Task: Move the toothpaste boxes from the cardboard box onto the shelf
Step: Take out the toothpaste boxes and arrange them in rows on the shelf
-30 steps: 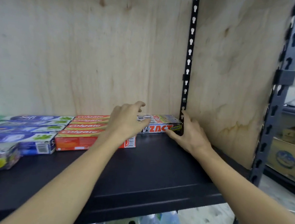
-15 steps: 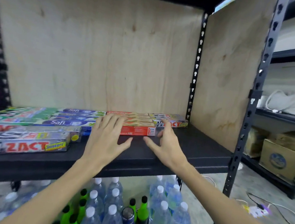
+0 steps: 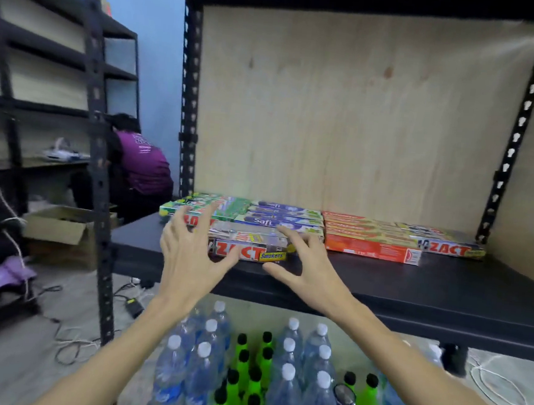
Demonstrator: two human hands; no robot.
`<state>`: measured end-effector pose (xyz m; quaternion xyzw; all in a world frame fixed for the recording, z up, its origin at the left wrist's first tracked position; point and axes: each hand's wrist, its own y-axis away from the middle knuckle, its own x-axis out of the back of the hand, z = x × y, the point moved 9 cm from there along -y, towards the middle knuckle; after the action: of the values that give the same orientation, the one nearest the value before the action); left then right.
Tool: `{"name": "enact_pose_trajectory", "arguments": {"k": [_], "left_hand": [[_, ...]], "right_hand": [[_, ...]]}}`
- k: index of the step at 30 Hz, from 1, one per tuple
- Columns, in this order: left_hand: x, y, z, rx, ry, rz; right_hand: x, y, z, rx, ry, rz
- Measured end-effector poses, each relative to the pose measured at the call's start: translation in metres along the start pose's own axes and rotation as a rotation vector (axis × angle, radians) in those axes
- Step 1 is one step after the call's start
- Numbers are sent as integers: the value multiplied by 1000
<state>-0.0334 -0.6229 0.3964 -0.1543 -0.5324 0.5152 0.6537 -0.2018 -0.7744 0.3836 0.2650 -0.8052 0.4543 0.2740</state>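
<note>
- Plywood panels [image 3: 347,112] back and flank a black metal rack; its black shelf [image 3: 413,289] is the landmark for all positions below.
- Toothpaste boxes lie flat on the shelf in a row along the rear, against the plywood.
- Left end of the shelf: green boxes [image 3: 207,205] at the back, with a ZACT Smokers box [image 3: 250,252] in front of them, nearest the shelf's front edge.
- Middle of the shelf: blue Safi boxes [image 3: 285,217], side by side.
- Right of middle: red Colgate boxes [image 3: 372,240], stacked; a second ZACT box [image 3: 449,247] lies beside them, toward the right upright.
- Left hand [image 3: 190,253]: grip spread, fingers straight and apart, holding nothing. It sits in front of the left end of the ZACT Smokers box; contact cannot be confirmed.
- Right hand [image 3: 305,264]: grip spread, fingers extended, holding nothing. It sits at the right end of the same box; fingertips overlap the box top, contact cannot be confirmed.
- Below the shelf: clear water bottles [image 3: 285,388] and green bottles [image 3: 253,378] stand on the floor.
- Left of the shelf, on the floor: an open cardboard box [image 3: 60,228]; its contents are not visible.
- Beyond that box: a person in a purple shirt [image 3: 143,165], crouched.
</note>
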Motion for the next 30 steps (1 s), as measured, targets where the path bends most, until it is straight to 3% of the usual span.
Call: {"name": "enact_pose_trajectory", "arguments": {"k": [4, 11, 23, 30], "left_hand": [[-12, 0, -33, 43, 92, -166], [-22, 5, -17, 25, 172, -147], [-59, 25, 96, -187, 343, -233], [-93, 23, 158, -254, 373, -397]], "right_hand": [[-11, -7, -2, 6, 33, -2], [6, 3, 9, -23, 20, 3], [108, 62, 75, -101, 123, 30], [165, 96, 116, -193, 128, 38]]}}
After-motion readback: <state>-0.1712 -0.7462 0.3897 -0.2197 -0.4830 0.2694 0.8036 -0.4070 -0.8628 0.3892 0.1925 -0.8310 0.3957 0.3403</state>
